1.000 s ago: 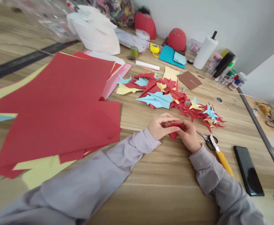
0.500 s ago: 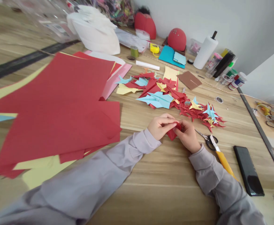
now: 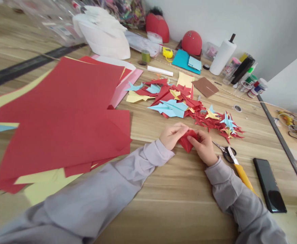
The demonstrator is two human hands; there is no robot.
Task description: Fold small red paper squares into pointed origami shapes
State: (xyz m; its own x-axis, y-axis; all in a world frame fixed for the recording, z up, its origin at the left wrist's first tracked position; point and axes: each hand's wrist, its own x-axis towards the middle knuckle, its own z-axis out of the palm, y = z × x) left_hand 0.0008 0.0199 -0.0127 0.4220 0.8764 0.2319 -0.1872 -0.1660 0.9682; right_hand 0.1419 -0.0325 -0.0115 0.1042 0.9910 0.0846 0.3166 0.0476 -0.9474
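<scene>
Between my two hands is a small piece of folded red paper (image 3: 186, 143), with creases running down to its lower point. My left hand (image 3: 172, 135) pinches its left upper edge, thumb along the top. My right hand (image 3: 204, 146) grips the right side, its thumb pressed on the front face. Fingers hide parts of both edges. Just beyond the hands lies a pile of folded paper pieces, with a light-blue paper plane (image 3: 170, 108) in front and red folded shapes (image 3: 201, 120) to the right.
Large red paper sheets (image 3: 69, 101) spread across the left. Right of my right hand lie black-handled scissors (image 3: 228, 154), a yellow-handled cutter (image 3: 243, 176) and a black phone (image 3: 270, 185). Brown paper (image 3: 205, 86), a white roll (image 3: 223, 57) and several bottles stand or lie farther back.
My left thumb has shifted left and up off the paper's middle. More of the red paper's front now shows between the hands. The things on the table have stayed put.
</scene>
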